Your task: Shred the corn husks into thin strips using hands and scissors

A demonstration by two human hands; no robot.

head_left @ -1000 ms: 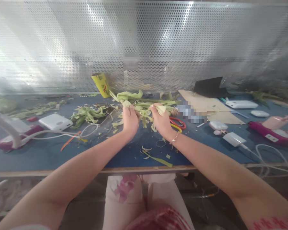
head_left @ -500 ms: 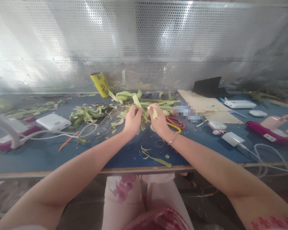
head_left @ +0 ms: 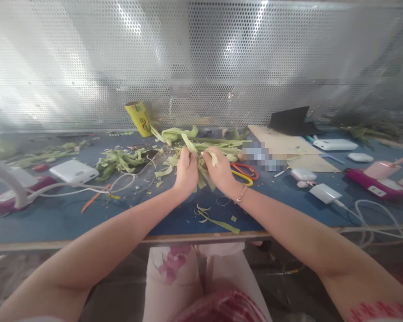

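My left hand (head_left: 186, 174) is closed around a pale green leaf (head_left: 188, 143), whose end sticks up above the fingers. Close beside it, my right hand (head_left: 221, 172) pinches another pale green leaf piece (head_left: 214, 158). The fingertips of both hands almost meet, and what lies between them is partly hidden. Under and behind the hands is a heap of green leaves and stems (head_left: 225, 143). Red (head_left: 250, 170) and yellow (head_left: 244, 180) handle loops show just right of my right hand. Thin green scraps (head_left: 221, 225) lie nearer the table edge.
More leaves (head_left: 122, 160) lie left. A yellow can (head_left: 139, 118) leans by the perforated metal screen (head_left: 208, 49). White power banks or chargers (head_left: 74, 171), cables and purple power strips (head_left: 378, 185) flank both sides. Cardboard (head_left: 278, 145) lies back right on the blue table (head_left: 174, 219).
My right hand has shifted slightly left, closer to my left hand. Both hands still hold leaf pieces; the things on the table stay put.
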